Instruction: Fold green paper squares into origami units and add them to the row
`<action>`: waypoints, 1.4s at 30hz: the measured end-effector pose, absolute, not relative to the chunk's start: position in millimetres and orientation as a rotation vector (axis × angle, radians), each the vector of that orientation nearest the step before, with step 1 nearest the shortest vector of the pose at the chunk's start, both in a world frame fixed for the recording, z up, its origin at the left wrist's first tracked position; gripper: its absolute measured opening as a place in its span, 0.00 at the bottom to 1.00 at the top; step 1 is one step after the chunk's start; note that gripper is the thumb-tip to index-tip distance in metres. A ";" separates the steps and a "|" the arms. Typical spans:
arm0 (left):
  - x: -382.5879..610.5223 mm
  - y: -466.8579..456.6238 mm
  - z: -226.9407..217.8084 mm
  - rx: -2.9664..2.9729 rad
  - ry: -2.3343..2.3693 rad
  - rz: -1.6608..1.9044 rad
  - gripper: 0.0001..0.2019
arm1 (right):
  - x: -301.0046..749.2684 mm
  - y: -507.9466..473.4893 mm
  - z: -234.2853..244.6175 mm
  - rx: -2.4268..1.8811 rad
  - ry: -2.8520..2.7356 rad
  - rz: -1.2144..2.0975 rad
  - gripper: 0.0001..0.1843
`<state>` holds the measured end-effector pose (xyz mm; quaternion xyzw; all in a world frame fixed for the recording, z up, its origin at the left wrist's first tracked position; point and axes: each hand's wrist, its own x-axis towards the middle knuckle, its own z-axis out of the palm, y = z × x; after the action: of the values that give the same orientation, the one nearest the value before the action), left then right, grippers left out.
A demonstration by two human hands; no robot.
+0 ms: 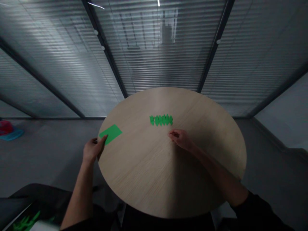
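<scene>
My left hand [93, 149] is at the left edge of the round table, its thumb pressed on a flat green sheet [113, 132] that looks like paper. The other fingers curl at the rim and are partly hidden. Near the middle of the table, several small green pieces [164, 120] with pointed ends stand side by side in a short row. Just below the right end of that row is my right hand [181, 138], thumb and fingertips pinched together. Whether anything sits between those fingertips is too small to see.
The round wooden table [144, 179] fills the middle of the view. Beyond it rise glass panels with blinds [154, 64]. A dark bag or chair [40, 192] with green items [26, 221] is at lower left. Red and blue objects [9, 130] lie on the floor at far left.
</scene>
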<state>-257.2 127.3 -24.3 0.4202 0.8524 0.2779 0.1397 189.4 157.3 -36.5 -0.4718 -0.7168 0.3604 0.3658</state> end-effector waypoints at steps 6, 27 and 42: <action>-249.4 110.6 -14.7 1.147 2.649 0.982 0.13 | 189.8 158.5 -37.2 -1.239 -1.818 0.928 0.14; -32.9 83.9 -2.7 2.880 0.960 0.344 0.30 | 200.1 169.8 -45.3 -1.289 -1.695 0.767 0.14; -24.6 158.4 -5.2 2.564 0.911 0.412 0.28 | 207.7 168.6 -35.1 -1.303 -1.819 0.816 0.12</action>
<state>-24.6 158.4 -5.2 0.9140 0.3249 0.1470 0.1937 207.7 168.6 -35.1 -0.5079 -0.7093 0.3183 0.3708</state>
